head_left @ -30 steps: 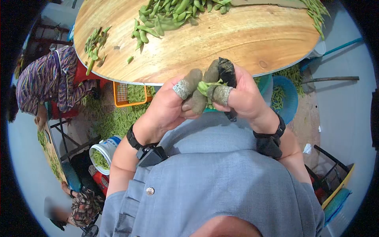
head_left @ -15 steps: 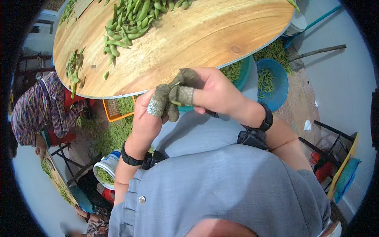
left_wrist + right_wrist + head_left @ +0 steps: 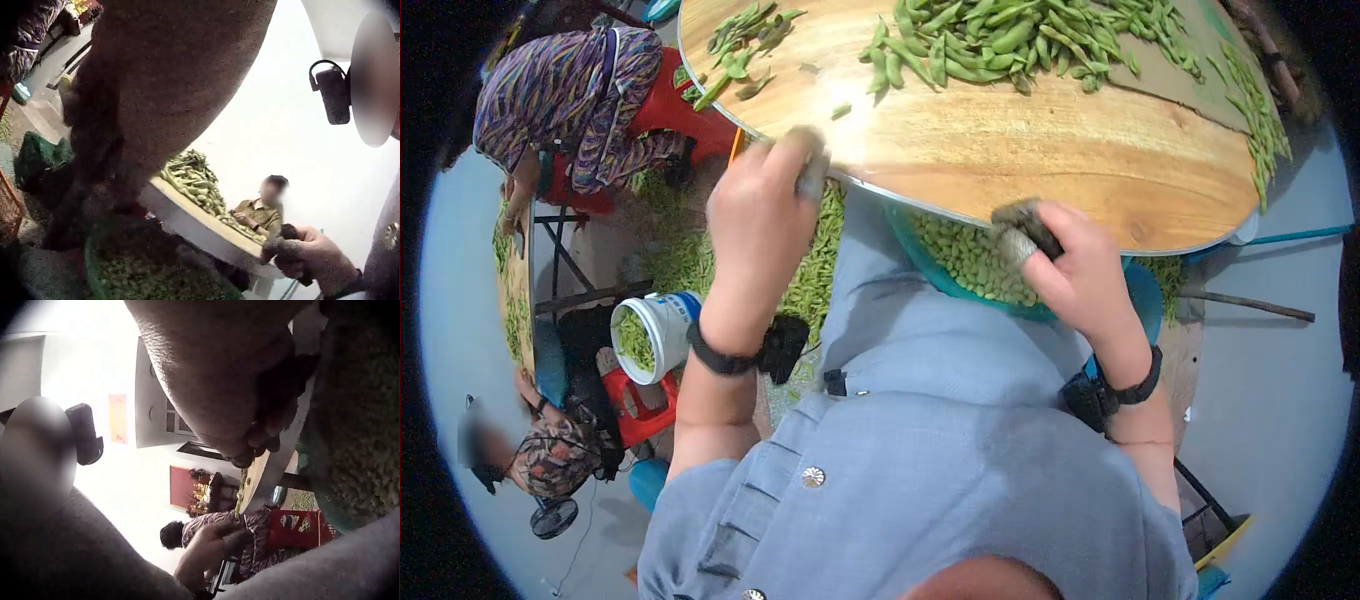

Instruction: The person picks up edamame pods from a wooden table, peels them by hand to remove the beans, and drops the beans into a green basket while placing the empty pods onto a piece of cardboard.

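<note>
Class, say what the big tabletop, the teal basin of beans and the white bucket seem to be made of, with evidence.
Tabletop: wood or wood-look laminate, glossy; grain lines, a knot and a bright glare show.
Teal basin: probably smooth plastic, judging by its even, solid colour.
White bucket: likely plastic too, fairly smooth; its even white wall with blue marking suggests it.

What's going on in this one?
A person in a blue shirt is at a wooden table, apparently shelling green soybeans. The right hand is over the near side of a teal basin of shelled beans; the left hand is by the table's edge, blurred. Whether either holds a pod is unclear. Unshelled pods lie heaped on the tabletop.
</note>
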